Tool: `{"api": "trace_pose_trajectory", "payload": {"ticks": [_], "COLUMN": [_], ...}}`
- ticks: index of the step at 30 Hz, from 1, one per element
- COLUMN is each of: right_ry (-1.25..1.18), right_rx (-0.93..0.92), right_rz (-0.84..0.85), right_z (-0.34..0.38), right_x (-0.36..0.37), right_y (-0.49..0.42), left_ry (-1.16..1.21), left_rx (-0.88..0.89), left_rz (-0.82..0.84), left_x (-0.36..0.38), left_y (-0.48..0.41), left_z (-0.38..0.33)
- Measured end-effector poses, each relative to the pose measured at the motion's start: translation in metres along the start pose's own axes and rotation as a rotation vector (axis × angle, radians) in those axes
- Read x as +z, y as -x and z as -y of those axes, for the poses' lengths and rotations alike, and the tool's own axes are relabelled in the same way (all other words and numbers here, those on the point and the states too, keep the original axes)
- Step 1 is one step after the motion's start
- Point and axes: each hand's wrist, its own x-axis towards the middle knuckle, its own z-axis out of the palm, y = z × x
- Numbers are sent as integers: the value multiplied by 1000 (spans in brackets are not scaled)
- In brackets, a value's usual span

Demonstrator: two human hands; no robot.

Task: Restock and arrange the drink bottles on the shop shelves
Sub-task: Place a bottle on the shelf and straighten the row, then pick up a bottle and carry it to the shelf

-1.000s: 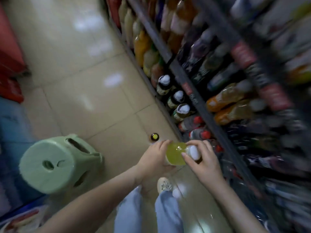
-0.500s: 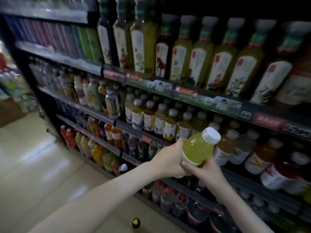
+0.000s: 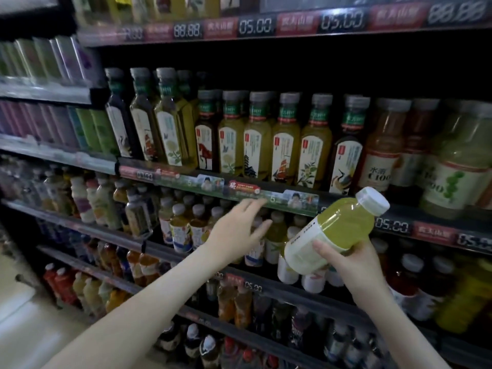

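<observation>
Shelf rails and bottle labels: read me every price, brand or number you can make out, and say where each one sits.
"05.00": two top-rail displays
"88.88": top-rail display left of them
"05.00": middle-rail display, right of the held green bottle
"05.00": lower-rail display
"C100": orange bottle label
"5": green promo strip
Too blurred or small: red tags, tall bottles, the held bottle's print.

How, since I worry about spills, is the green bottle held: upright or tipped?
Tipped: the green bottle leans, white cap up-right, base in the right hand.
</observation>
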Motion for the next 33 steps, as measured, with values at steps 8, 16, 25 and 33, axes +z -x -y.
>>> {"api": "trace_pose_trajectory", "payload": {"ticks": [8, 16, 25, 33], "right_ry": [35, 91, 194, 263], "right_rx": [3, 34, 104, 141], "right_rz": [-88, -134, -185, -243], "right_z": [22, 29, 18, 28], "right_x": [53, 143, 189, 187], "right_y": [-9, -25, -14, -10], "left_ry": [36, -95, -123, -67], "left_rx": [-418, -251, -256, -216], "left_rz": [-388, -211, -331, -393], "left_x": [-56, -84, -66, -54], "left_y": [-31, -60, -72, -66], "left_z": [111, 184, 199, 191]}}
